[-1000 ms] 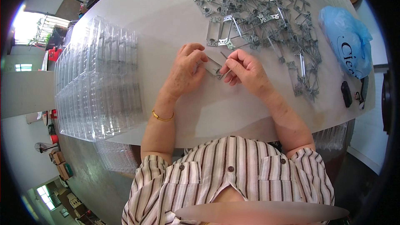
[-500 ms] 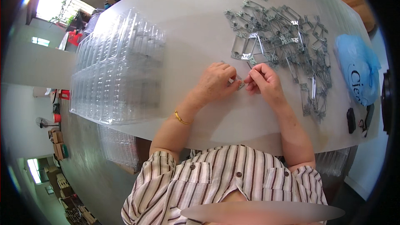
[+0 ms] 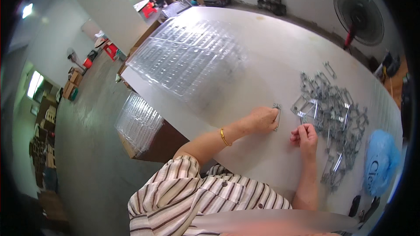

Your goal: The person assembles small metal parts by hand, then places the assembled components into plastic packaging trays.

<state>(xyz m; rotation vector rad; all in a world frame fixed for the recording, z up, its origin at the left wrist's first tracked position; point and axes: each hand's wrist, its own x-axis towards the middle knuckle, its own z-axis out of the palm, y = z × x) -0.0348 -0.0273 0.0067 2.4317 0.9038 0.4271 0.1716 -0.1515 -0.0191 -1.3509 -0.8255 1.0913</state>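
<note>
My left hand [image 3: 264,119] is closed on a small grey metal bracket [image 3: 278,118], a narrow frame with wider ends, just above or on the white table. Its ends stick out past my fingers. To the right, my right hand [image 3: 305,135] is held in a pinch, and a thin dark rod [image 3: 301,122] pokes up from the fingertips. Most of that rod is hidden. Right beside this hand lies a tangled heap of like metal brackets [image 3: 334,109], with one bracket [image 3: 329,70] lying apart at its far end.
Stacked clear plastic trays [image 3: 188,52] stand at the table's [image 3: 249,91] far left. More clear trays [image 3: 140,120] sit on a box below the table edge. A blue plastic bag [image 3: 381,161] is at the right, with a black object [image 3: 355,206] near it. A fan [image 3: 358,15] stands beyond the table.
The view has swung to the left. My left hand has moved away from my right hand with the bracket, which now shows more fully. My right hand keeps its pinch on the rod.
</note>
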